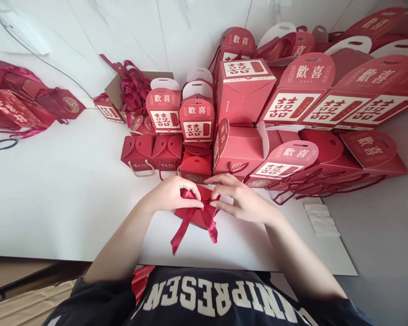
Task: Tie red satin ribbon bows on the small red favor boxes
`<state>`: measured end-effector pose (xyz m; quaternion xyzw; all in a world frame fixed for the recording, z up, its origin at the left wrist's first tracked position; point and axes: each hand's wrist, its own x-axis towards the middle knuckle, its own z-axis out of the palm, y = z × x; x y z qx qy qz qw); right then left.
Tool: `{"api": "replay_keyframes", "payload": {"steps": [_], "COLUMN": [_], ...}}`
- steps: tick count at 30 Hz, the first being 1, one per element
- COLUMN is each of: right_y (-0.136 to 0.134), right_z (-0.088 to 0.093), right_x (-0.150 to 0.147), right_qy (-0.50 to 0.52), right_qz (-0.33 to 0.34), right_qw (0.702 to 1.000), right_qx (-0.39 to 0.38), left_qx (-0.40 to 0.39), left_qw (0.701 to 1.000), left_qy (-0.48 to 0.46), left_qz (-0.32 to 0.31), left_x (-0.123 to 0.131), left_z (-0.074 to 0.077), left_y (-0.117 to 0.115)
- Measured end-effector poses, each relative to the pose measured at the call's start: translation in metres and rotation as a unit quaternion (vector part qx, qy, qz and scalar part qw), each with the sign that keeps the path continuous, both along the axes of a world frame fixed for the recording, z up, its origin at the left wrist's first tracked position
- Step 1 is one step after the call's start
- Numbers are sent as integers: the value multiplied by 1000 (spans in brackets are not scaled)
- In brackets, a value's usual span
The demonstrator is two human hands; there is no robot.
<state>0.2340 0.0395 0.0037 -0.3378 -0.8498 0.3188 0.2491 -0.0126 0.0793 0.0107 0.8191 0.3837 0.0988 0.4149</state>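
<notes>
A small red gift box (199, 220) lies on the white table in front of me, with a shiny dark-red ribbon (181, 230) tied across it. Two ribbon tails hang toward me over its near side. My left hand (173, 194) is closed, its thumb and fingers pinching the ribbon at the left of the knot. From the other side, my right hand (240, 199) pinches the ribbon between thumb and fingertips near the box's right edge. Fingers partly cover the knot and the box's far part.
Close behind my hands stand several small red boxes (138, 153) with rope handles. Larger red boxes (292, 102) are stacked at the right. A carton of ribbons (132, 83) sits by the tiled wall. More red packages (23, 99) lie at the left, near a black ring (4, 144). White tissues (321, 219) lie at right.
</notes>
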Motion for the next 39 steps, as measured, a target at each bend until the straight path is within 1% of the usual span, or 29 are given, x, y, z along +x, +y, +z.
{"api": "replay_keyframes", "payload": {"steps": [3,5,11,13,15,16,17,18,20,21,23,25,27,28,29,31,33,34,35,37,38,39], "right_y": [6,9,15,12,6,1,-4,-9,-18,-21,-25,-26,-26,-25,-25,-25,-26,-26,-26,-25,-25,-25], "right_z": [-7,-12,-32,-33,-29,-25,-21,-18,-14,-13,-17,-24,-32,-35,-39,-44,-46,-47,-47,-47,-47,-47], "right_x": [-3,-6,-11,-11,-9,-8,-6,-4,0,1,2,3,3,3,4,5,7,8,9,10,10,10], "right_qy": [46,77,124,137,143,137,125,107,72,63,62,68,67,63,58,45,34,28,23,12,7,5], "right_qz": [20,16,-9,-29,-58,-75,-91,-108,-129,-134,-135,-133,-135,-138,-142,-149,-153,-154,-154,-156,-157,-158], "right_qw": [997,993,987,984,979,976,974,972,971,971,970,970,971,971,971,971,971,971,971,972,973,974], "right_qx": [-60,-88,-106,-111,-134,-150,-167,-179,-189,-190,-190,-190,-188,-185,-183,-180,-181,-181,-180,-175,-170,-164], "left_qx": [12,23,35,35,34,44,64,94,167,191,221,234,214,201,184,143,97,73,56,40,44,61], "left_qw": [1000,1000,999,999,999,999,997,993,975,967,956,948,950,952,954,962,967,966,958,922,901,884], "left_qy": [-15,-8,19,19,16,14,13,16,42,68,117,153,177,184,189,186,177,177,179,206,212,201], "left_qz": [3,5,4,0,-5,6,31,67,141,153,150,151,142,142,141,136,154,175,216,325,375,418], "left_x": [2,2,4,2,-3,-7,-10,-12,-13,-10,2,16,24,23,16,-12,-56,-80,-105,-148,-163,-173], "left_z": [-2,-3,-4,0,8,13,18,24,30,31,27,19,12,11,12,17,25,29,33,41,46,52], "left_y": [0,-1,-2,-1,-1,-2,-5,-10,-25,-35,-56,-74,-84,-86,-86,-85,-83,-81,-79,-69,-62,-55]}}
